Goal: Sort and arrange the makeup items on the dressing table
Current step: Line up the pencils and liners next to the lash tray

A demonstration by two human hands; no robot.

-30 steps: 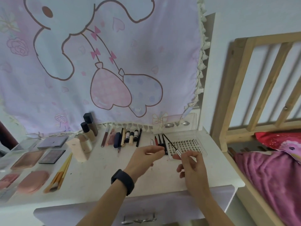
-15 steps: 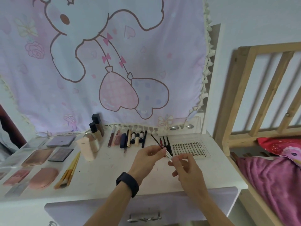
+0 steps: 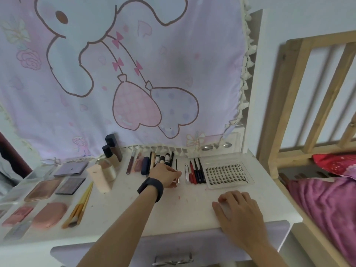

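My left hand [image 3: 166, 175], with a black band on the wrist, pinches a thin black brush wand [image 3: 176, 166] that lies on the white dressing table [image 3: 173, 212], between the row of tubes and pencils [image 3: 154, 162] and the red and black pens [image 3: 195, 171]. My right hand [image 3: 238, 211] rests flat on the table near the front edge and holds nothing. A clear tray of false lashes [image 3: 224, 173] lies right of the pens.
Foundation bottles [image 3: 111, 151] and a cream tube [image 3: 98, 177] stand at the back left. Palettes [image 3: 70, 185], pink compacts [image 3: 49, 214] and yellow brushes [image 3: 79, 209] fill the left side. A wooden bed frame [image 3: 289, 97] with pink bedding [image 3: 327, 205] is to the right.
Both hands held the thin brush above the table. My left hand has now carried it back to the row of items, and my right hand has let go and dropped flat onto the table.
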